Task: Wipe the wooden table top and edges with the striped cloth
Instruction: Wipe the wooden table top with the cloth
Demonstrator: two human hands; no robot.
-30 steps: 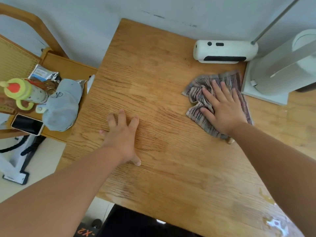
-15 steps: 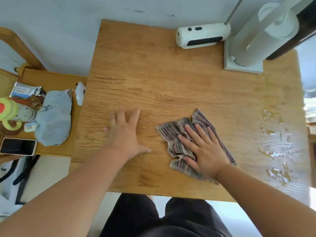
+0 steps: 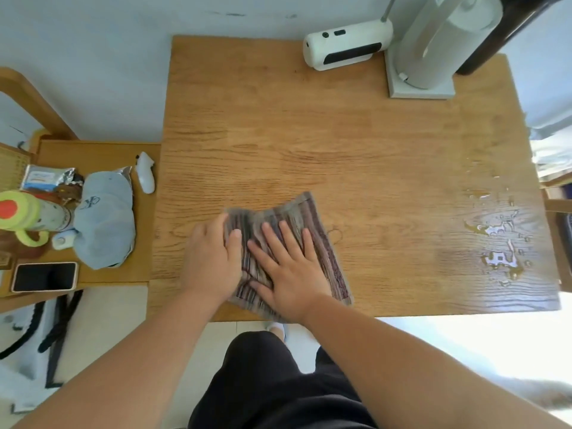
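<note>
Striped cloth (image 3: pixel 291 243) flat on worktop (image 3: pixel 340 144), near front edge. Right hand (image 3: pixel 289 275) spread, palm pressing cloth. Left hand (image 3: pixel 213 261) at cloth's left margin, fingers lying flat on fabric. Judged soft, light, bunches readily; best controlled by flat palm pressure. Puddle (image 3: pixel 498 246) well right of cloth, unwiped.

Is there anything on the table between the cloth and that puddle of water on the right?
Nothing visible. The striped cloth lies flat under both hands near the front edge, and only bare wood separates it from the puddle. The white device and stand sit at the back, out of that path.
</note>
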